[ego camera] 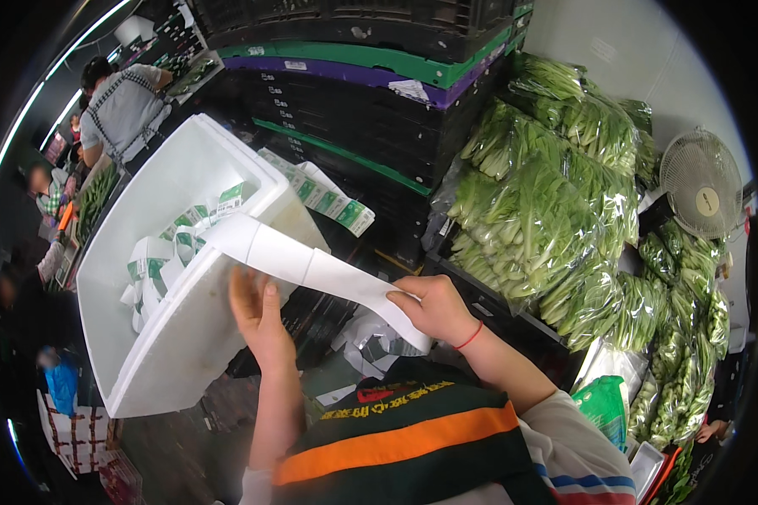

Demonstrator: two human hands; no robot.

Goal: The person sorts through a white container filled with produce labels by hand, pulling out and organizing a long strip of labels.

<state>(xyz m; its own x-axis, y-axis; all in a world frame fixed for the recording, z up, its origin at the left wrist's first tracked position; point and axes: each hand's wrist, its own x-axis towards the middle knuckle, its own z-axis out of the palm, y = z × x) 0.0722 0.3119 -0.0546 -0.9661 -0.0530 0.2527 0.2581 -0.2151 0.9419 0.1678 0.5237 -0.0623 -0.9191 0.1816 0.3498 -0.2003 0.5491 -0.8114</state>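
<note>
My right hand (439,312), with a red string at the wrist, pinches a strip of labels (328,271) whose plain white back faces up. From there the strip runs left over the rim of a white foam box (164,344). Inside the box lie loosely coiled green and white labels (155,259). Just under the strip, beside the box wall, my left hand (262,319) is raised with fingers apart, slightly blurred, holding nothing. Another strip of green and white labels (328,202) hangs over the box's far side.
Stacked black crates (354,120) with green and purple rims stand ahead. Bagged leafy greens (530,202) are heaped at the right, near a fan (701,183). Crumpled backing paper (369,341) lies low before me. A person (123,113) in a checked-strap apron and other people work at the left.
</note>
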